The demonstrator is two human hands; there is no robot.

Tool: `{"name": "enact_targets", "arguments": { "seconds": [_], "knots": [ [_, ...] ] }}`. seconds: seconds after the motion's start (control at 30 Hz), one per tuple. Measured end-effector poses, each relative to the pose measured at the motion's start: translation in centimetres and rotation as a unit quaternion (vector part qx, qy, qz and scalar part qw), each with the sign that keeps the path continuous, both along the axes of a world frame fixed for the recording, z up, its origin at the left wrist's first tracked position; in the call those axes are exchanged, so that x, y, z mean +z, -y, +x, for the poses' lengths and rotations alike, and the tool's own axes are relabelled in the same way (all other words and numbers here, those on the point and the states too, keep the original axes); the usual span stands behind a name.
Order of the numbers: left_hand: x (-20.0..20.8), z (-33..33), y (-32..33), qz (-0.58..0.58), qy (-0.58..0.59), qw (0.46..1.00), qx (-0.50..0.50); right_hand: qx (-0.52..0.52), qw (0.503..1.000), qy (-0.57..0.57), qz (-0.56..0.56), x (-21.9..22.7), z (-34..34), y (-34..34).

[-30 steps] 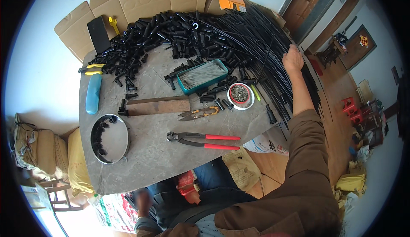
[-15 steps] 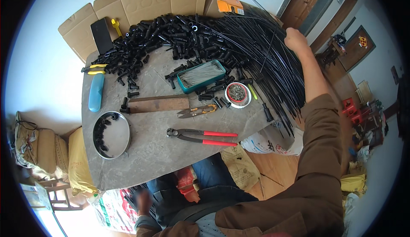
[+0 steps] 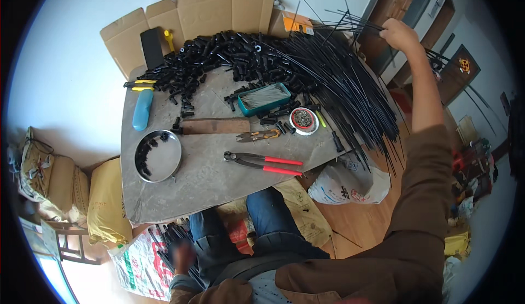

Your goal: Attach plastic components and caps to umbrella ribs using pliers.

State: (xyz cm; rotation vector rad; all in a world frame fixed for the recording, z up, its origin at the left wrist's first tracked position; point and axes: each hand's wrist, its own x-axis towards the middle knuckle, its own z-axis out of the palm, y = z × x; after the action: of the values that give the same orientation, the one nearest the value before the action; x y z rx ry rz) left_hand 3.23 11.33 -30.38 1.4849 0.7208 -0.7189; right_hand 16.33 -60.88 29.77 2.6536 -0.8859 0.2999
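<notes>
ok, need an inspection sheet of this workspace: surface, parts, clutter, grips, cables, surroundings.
Surface: grey tabletop, marked and scuffed.
Parts: black tubular pieces heaped along the back; black rods piled at the right, some ends past the edge.
Clutter: red-handled pincers lying at the front; orange-handled scissors; teal tray of thin wires; round metal pan with small black pieces.
Grips: right grip raised, closed on several thin rods; left grip blurred, low beside a dark bundle, hold unclear.
Cables: nothing seen.
Surroundings: cardboard behind the table; yellow sack at left; white bag under the right edge.
</notes>
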Motion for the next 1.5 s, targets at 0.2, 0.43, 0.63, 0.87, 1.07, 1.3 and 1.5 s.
{"name": "enact_targets", "arguments": {
  "seconds": [0.2, 0.43, 0.63, 0.87, 1.07, 1.3, 1.5],
  "knots": [
    [2.1, -1.2, -1.1, 0.042, 0.028, 0.999, -0.022, 0.090, 0.992, 0.080, -0.046, 2.9, -3.5, -2.8],
    [2.7, -2.5, -1.7, 0.038, 0.067, 0.997, -0.014, 0.125, 0.991, -0.018, 0.044, 8.7, -8.3, -6.9],
    [2.1, -3.8, -3.8, -0.050, 0.127, 0.991, -0.009, 0.258, 0.947, 0.059, 0.184, 10.5, -11.2, -11.1],
    [8.8, -3.4, -0.9, 0.022, 0.172, 0.985, -0.013, 0.373, 0.683, 0.267, 0.569, 0.5, -7.2, -14.4],
    [8.3, -5.2, -1.4, 0.004, 0.206, 0.978, -0.033, 0.388, 0.448, 0.409, 0.694, -9.6, -3.2, -25.1],
    [10.4, -7.6, -1.8, 0.017, 0.202, 0.979, -0.013, 0.471, 0.368, 0.468, 0.651, -7.8, -0.7, -29.8],
    [10.5, -8.3, -1.5, 0.043, 0.163, 0.986, -0.016, 0.509, 0.374, 0.476, 0.612, -4.7, 0.7, -31.7]
  ]
}}
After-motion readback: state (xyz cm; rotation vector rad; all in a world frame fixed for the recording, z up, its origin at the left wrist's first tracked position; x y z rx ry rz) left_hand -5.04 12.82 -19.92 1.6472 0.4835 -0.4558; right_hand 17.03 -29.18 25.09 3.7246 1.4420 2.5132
